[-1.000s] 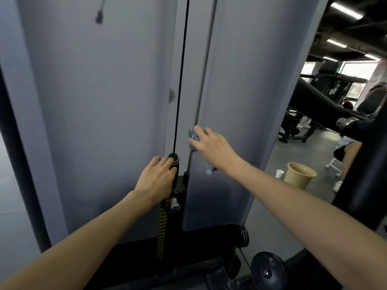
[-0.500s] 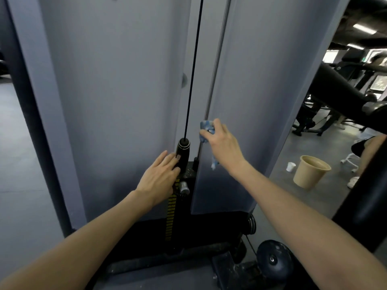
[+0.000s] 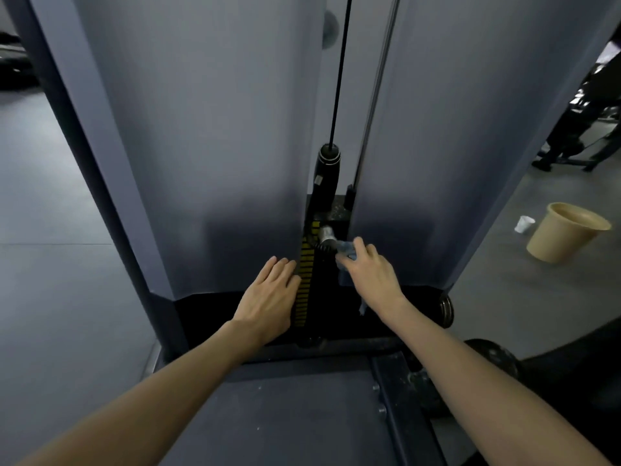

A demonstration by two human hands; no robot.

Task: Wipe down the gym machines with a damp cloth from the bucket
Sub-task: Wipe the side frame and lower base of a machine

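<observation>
A grey cable machine [image 3: 218, 129] fills the head view, with a black weight stack [image 3: 322, 280] in the gap between its two shrouds. My right hand [image 3: 373, 277] is shut on a small blue cloth [image 3: 346, 248], pressed low on the stack beside the silver selector pin [image 3: 326, 235]. My left hand [image 3: 268, 297] lies flat with fingers apart on the left shroud, next to the yellow weight labels [image 3: 306, 274]. A tan bucket [image 3: 568, 235] stands on the floor at the right, apart from both hands.
A black cable [image 3: 339, 68] and a steel guide rod [image 3: 378, 79] run up from the stack. A white cup [image 3: 524, 224] sits left of the bucket. Black machine frame [image 3: 396, 398] and a round weight [image 3: 445, 311] lie below right. Other dark machines [image 3: 578, 129] stand far right.
My right hand has slid the cloth down the guide rod to the selector pin. My left hand dropped from the cable end to the lower shroud. The view tilted downward.
</observation>
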